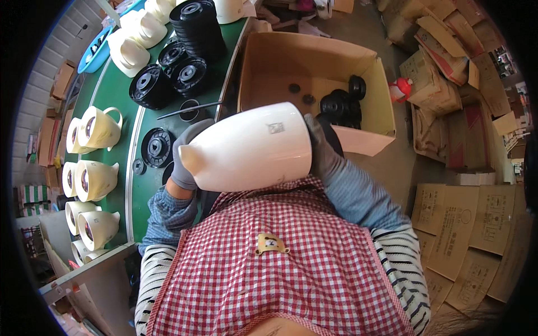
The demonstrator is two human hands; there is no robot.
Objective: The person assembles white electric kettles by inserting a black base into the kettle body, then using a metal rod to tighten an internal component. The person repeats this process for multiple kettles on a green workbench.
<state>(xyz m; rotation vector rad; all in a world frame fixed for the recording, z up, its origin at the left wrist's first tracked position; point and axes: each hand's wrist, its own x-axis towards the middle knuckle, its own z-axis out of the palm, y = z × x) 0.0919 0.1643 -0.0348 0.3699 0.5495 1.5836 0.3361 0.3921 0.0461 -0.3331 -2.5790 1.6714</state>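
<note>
White jug [252,148] clasped sideways between left hand [188,136] (spout end), right hand [325,150] (wide end).

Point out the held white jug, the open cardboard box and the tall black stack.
White jug [252,150], head view: body.
Cardboard box [305,56], head view: inner wall.
Black stack [197,32], head view: side.

Glossy cream-white jug [246,150], grey mark [276,128] on side; tipped sideways between fingers of left hand [184,165] and right hand [325,150], spout [190,159] by left.
</note>
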